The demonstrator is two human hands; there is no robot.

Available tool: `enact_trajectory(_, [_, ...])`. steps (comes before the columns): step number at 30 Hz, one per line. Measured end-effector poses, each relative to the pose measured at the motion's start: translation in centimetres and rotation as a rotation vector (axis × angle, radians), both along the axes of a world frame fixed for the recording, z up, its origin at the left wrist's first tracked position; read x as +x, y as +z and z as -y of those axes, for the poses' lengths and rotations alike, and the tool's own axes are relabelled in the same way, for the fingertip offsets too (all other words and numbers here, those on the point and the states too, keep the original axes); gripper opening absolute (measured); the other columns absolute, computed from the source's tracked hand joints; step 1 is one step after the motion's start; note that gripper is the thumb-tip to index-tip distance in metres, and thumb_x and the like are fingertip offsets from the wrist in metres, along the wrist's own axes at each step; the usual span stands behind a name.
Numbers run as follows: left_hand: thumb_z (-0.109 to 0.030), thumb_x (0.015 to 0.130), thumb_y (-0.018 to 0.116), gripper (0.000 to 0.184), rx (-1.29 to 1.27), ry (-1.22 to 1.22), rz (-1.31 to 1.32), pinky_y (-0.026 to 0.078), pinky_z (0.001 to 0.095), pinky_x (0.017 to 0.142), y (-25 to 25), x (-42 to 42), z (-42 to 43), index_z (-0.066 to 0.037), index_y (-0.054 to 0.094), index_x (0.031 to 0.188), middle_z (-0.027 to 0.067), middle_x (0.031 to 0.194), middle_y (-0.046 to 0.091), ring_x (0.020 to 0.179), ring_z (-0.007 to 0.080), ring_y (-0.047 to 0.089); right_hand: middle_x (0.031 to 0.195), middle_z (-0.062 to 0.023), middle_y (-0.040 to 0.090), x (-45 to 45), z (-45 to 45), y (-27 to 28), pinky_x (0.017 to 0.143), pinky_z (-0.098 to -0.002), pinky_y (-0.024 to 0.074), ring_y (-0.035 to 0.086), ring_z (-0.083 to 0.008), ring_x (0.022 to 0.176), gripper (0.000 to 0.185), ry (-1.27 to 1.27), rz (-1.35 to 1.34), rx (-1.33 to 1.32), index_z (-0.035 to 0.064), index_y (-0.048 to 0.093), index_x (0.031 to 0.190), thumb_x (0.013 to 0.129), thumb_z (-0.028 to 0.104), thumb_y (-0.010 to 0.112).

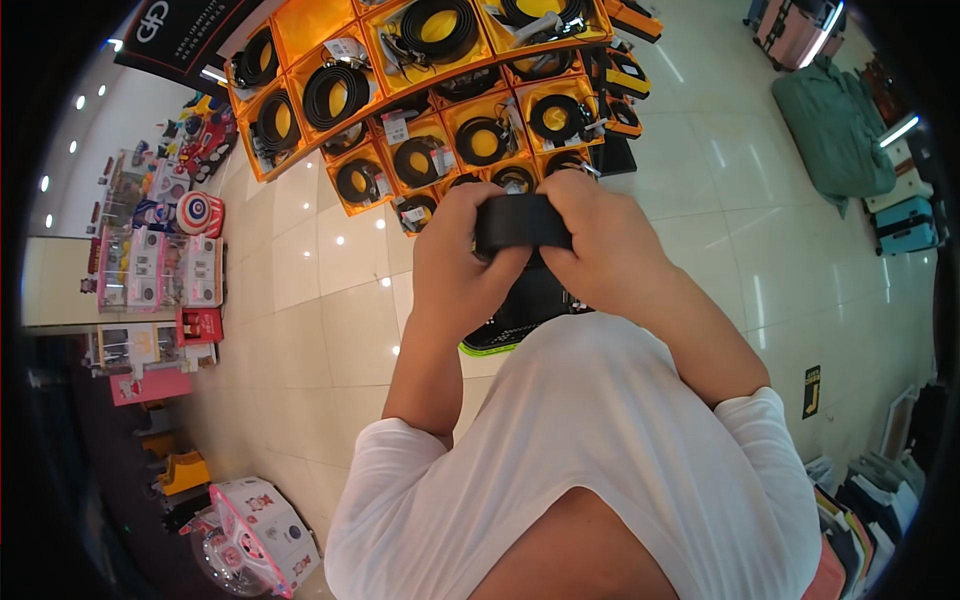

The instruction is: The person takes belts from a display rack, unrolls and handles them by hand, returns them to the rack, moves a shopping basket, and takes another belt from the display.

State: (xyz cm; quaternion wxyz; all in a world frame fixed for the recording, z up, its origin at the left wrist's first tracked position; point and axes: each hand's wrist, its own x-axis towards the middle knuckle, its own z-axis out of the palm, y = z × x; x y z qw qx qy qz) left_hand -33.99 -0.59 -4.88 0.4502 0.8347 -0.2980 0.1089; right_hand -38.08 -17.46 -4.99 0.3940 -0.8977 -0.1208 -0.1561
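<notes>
Between my two hands is a coiled black belt (522,222), held up in front of my chest. My left hand (462,240) wraps its left side, thumb low and fingers at the top edge. On the other side, my right hand (600,225) grips the coil the same way. Just beyond them stands a display rack of orange compartments (305,30), most with a rolled black belt (335,97) and some with white tags. Below the held belt, partly hidden by my arms and shirt, is a black item with a bright green edge (490,348).
Glossy tiled floor (330,340) surrounds me. Toy machines (150,265) line the left, with a pink and white one (265,535) at lower left. A green covered pile (830,130) and a blue suitcase (907,226) stand at right. Folded clothes (880,510) are at lower right.
</notes>
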Motion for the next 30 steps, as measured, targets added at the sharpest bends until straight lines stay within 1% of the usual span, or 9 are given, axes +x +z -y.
enact_trajectory(4, [-0.005,0.067,0.07,0.036,0.192,0.004,0.04,0.048,0.031,0.069,1.2,-0.4,-0.6,-0.003,0.055,0.1,0.0152,0.086,0.06,0.077,0.0297,0.061,0.096,-0.0147,0.059,-0.5,-0.4,0.7,0.069,-0.045,0.0494,0.062,-0.0356,0.08,0.038,0.072,0.006,0.012,0.0042,0.05,0.104,0.072,0.015,0.069])
enact_trajectory(7, [-0.004,0.071,0.065,0.028,0.033,0.047,0.126,0.048,0.0304,0.067,0.0,0.1,-0.7,-0.002,0.055,0.098,0.012,0.082,0.061,0.074,0.024,0.062,0.094,-0.0141,0.059,-0.3,-0.8,0.5,0.07,-0.0439,0.0496,0.062,-0.0345,0.08,0.04,0.071,0.09,0.103,0.0042,0.052,0.106,0.074,0.02,0.071])
enact_trajectory(10, [-0.004,0.084,0.055,0.011,-0.518,0.138,-0.177,0.048,0.0278,0.066,-1.5,0.5,0.0,-0.002,0.051,0.094,0.0047,0.085,0.059,0.078,0.0124,0.058,0.096,-0.0147,0.058,-0.6,-1.7,0.4,0.071,-0.0433,0.0492,0.061,-0.0342,0.083,0.045,0.045,0.064,0.346,0.0033,0.052,0.108,0.076,0.026,0.073])
enact_trajectory(13, [-0.007,0.089,0.052,0.009,-0.957,-0.015,-0.46,0.048,0.0267,0.068,-1.3,0.0,1.3,-0.003,0.049,0.097,0.005,0.088,0.058,0.078,0.0122,0.057,0.097,-0.0159,0.055,-0.7,-2.1,0.1,0.071,-0.0434,0.0486,0.06,-0.0346,0.087,0.049,0.042,0.054,0.392,0.0016,0.052,0.109,0.077,0.032,0.074])
enact_trajectory(21, [-0.007,0.093,0.048,0.01,-1.093,-0.101,-0.656,0.046,0.0254,0.08,-3.4,-0.7,2.0,-0.004,0.046,0.102,0.0059,0.099,0.057,0.091,0.0113,0.055,0.097,-0.0166,0.053,-0.1,-1.0,-1.7,0.069,-0.0442,0.0476,0.057,-0.037,0.085,0.042,-0.019,0.105,0.288,0.0008,0.05,0.102,0.075,0.025,0.072])
enact_trajectory(24, [-0.001,0.089,0.052,0.021,-0.874,-0.1,-0.638,0.046,0.0269,0.08,-2.5,-0.8,1.5,-0.004,0.047,0.109,0.0061,0.102,0.057,0.095,0.0121,0.055,0.096,-0.0163,0.053,0.1,-0.3,-1.8,0.066,-0.044,0.0478,0.058,-0.0372,0.081,0.041,-0.023,0.136,0.228,0.0007,0.049,0.099,0.073,0.022,0.072])
enact_trajectory(27, [0.003,0.079,0.059,0.036,-0.552,0.007,-0.324,0.049,0.0293,0.074,-0.9,-1.1,1.3,-0.003,0.05,0.113,0.009,0.1,0.06,0.092,0.0174,0.06,0.093,-0.0153,0.053,0.2,0.0,-1.7,0.063,-0.0435,0.0483,0.059,-0.0366,0.077,0.04,0.01,0.183,0.12,0.0008,0.048,0.096,0.071,0.02,0.072])
enact_trajectory(29, [0.002,0.071,0.065,0.044,-0.029,0.001,0.224,0.05,0.0321,0.067,-0.2,-0.6,0.2,-0.003,0.053,0.113,0.0129,0.095,0.062,0.085,0.0253,0.064,0.091,-0.0146,0.053,0.0,0.0,-1.3,0.062,-0.0432,0.0485,0.059,-0.0363,0.075,0.04,0.04,0.183,0.076,0.0008,0.047,0.095,0.069,0.02,0.072])
enact_trajectory(30, [0.002,0.067,0.066,0.042,0.1,-0.025,0.268,0.05,0.0345,0.063,0.4,-0.5,-0.2,-0.002,0.055,0.107,0.0156,0.09,0.062,0.076,0.0312,0.063,0.09,-0.0144,0.052,-0.1,-0.1,-1.2,0.063,-0.043,0.0486,0.059,-0.0358,0.075,0.039,0.058,0.167,0.06,0.0014,0.047,0.093,0.069,0.02,0.072])
